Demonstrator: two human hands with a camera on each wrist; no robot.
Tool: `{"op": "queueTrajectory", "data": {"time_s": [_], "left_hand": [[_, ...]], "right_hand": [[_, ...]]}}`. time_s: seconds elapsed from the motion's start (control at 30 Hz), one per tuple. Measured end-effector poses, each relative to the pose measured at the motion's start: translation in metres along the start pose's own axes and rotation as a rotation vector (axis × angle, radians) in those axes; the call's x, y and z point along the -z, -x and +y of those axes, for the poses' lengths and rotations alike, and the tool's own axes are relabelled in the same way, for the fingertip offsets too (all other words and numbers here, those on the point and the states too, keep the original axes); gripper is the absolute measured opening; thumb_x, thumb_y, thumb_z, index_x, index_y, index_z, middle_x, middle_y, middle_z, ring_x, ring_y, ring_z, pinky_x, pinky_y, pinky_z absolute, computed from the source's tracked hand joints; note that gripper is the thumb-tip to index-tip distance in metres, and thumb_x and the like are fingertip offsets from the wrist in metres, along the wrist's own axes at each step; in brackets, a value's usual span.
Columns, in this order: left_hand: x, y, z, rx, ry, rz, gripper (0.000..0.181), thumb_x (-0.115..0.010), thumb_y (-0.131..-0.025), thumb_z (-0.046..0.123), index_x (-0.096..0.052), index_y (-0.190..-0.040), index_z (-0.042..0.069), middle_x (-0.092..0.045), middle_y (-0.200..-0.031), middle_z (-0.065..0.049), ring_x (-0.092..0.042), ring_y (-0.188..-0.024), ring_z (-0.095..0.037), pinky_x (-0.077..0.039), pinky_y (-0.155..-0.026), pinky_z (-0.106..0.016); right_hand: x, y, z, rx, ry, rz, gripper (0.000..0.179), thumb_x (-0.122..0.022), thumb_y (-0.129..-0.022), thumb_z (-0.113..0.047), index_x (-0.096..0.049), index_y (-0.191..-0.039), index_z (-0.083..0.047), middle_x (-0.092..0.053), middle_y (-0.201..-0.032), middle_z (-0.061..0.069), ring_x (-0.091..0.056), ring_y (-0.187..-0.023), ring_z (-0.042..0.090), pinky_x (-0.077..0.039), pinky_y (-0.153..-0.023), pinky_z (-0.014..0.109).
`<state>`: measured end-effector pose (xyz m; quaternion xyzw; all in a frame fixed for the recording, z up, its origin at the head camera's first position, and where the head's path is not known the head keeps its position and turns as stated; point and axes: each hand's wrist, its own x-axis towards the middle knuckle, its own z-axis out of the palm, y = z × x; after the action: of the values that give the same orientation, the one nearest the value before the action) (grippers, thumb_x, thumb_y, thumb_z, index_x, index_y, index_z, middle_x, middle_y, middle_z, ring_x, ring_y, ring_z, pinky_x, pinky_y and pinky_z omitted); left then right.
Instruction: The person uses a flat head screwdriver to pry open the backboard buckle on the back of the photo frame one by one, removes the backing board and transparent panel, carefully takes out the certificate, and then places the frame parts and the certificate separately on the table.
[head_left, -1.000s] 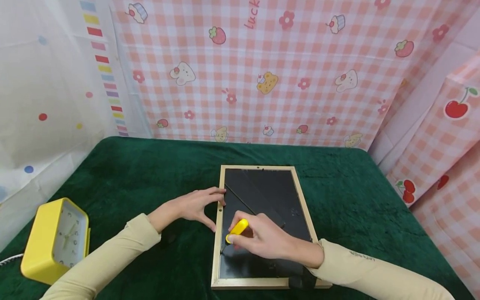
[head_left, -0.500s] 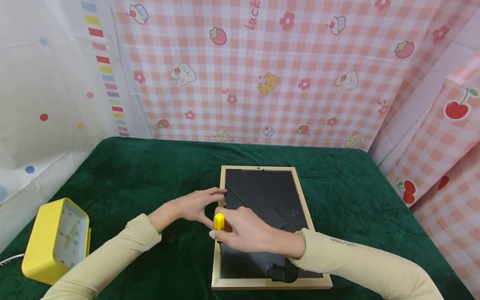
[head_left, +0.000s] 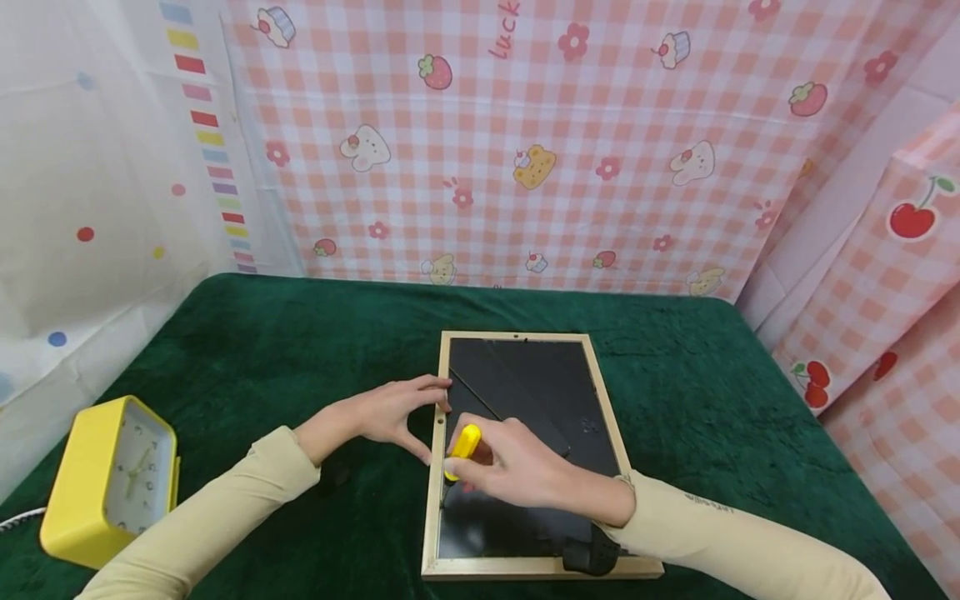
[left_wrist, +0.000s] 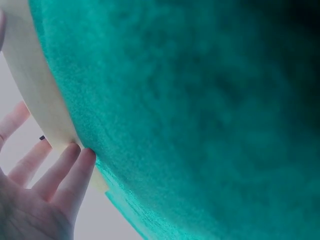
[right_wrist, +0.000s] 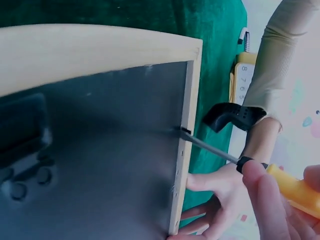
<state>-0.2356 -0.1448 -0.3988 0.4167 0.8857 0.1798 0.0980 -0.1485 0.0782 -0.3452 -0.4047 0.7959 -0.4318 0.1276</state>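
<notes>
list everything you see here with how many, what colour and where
screwdriver: 1, yellow handle, black collar, metal shaft, in the right hand, tip at the frame's left rail
picture frame: 1, pale wood, lying on the green cloth
backing panel: 1, black, inside the frame
analog clock: 1, yellow case, far left
cord: 1, whitish, beside the clock
green cloth: 1, dark green, under the frame
gingham sheeting: count unclear, pink and white, behind and right
dotted sheet: 1, white, left
wrist devices: 2, black, one by each wrist
sleeves: 2, beige, on the forearms
left hand: 1, touching the frame's left rail
right hand: 1, gripping the screwdriver
</notes>
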Motion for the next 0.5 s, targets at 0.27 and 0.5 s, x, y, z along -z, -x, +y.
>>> {"op": "queueTrajectory", "data": {"time_s": [0.27, 0.5], "left_hand": [[-0.001, 0.001, 0.001, 0.016, 0.019, -0.007, 0.078, -0.065, -0.063, 0.062, -0.047, -0.122, 0.015, -0.029, -0.138, -0.006, -0.035, -0.119, -0.018, -0.033, -0.093, -0.038], [-0.001, 0.001, 0.000, 0.036, 0.010, -0.019, 0.078, -0.065, -0.062, 0.062, -0.047, -0.123, 0.016, -0.030, -0.138, -0.004, -0.035, -0.119, -0.017, -0.033, -0.093, -0.037]], "right_hand": [[0.009, 0.009, -0.021, -0.065, -0.113, 0.017, 0.010, -0.058, -0.084, -0.004, -0.051, -0.091, -0.005, -0.063, -0.080, 0.011, -0.062, -0.065, 0.018, -0.049, -0.059, 0.025], [0.020, 0.013, -0.022, -0.063, -0.157, 0.080, 0.010, -0.057, -0.084, -0.002, -0.051, -0.091, -0.003, -0.063, -0.082, 0.011, -0.062, -0.065, 0.023, -0.051, -0.061, 0.032]]}}
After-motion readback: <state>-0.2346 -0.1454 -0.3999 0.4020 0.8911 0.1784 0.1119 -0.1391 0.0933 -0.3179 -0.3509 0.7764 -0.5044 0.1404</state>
